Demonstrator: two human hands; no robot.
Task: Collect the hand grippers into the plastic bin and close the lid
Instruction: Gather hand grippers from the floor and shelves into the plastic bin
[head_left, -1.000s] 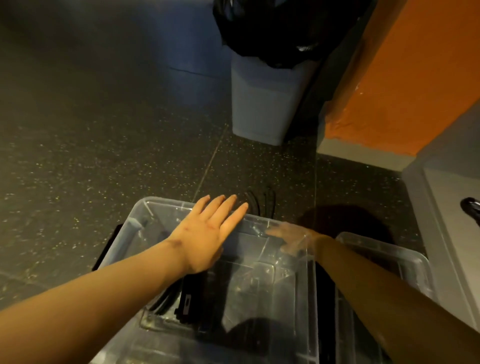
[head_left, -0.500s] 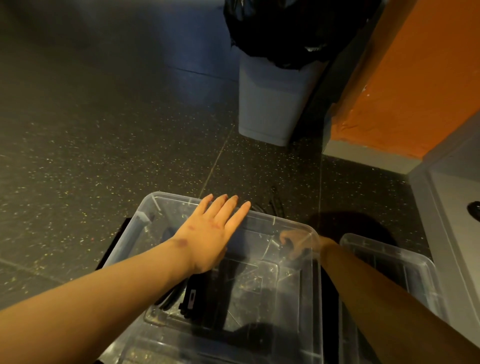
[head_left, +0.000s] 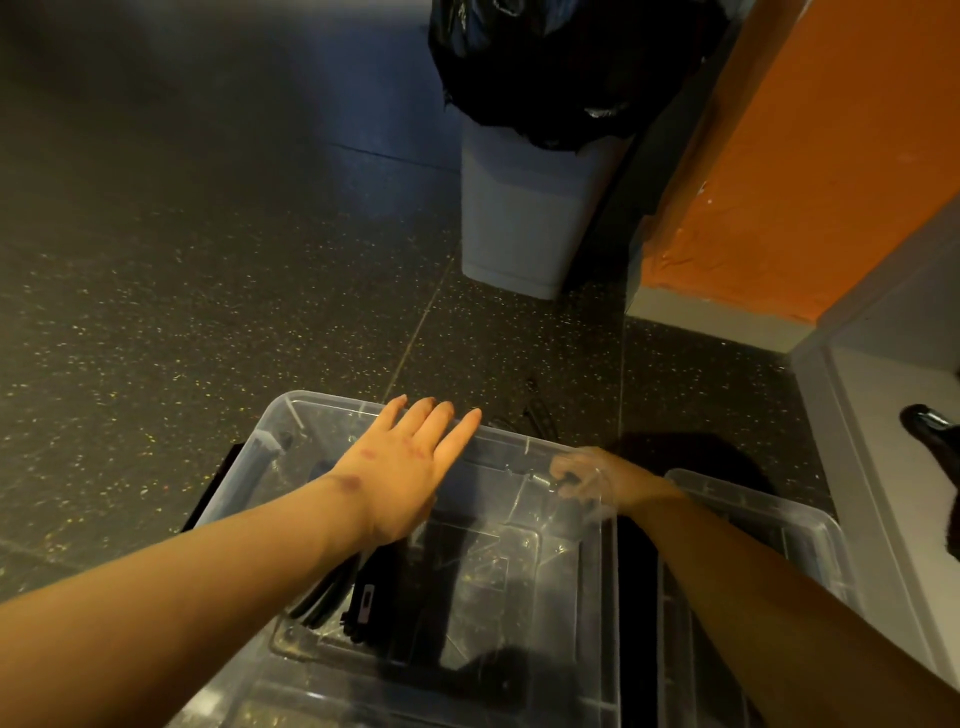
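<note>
The left hand (head_left: 410, 467) lay flat on the clear plastic lid (head_left: 519, 551), its fingers straight and pressed together. The right hand (head_left: 582, 475), blurred through the plastic, had its fingers curled round the lid's far right corner. Black hand grippers (head_left: 363, 597) lay inside the clear rectangular plastic bin (head_left: 249, 467) on the dark speckled floor (head_left: 208, 260).

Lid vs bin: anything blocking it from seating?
Nothing visible does. The lid lies over the bin, left hand flat on top. The right hand grips its far right corner, blurred; cannot tell if fingers sit under the edge.
</note>
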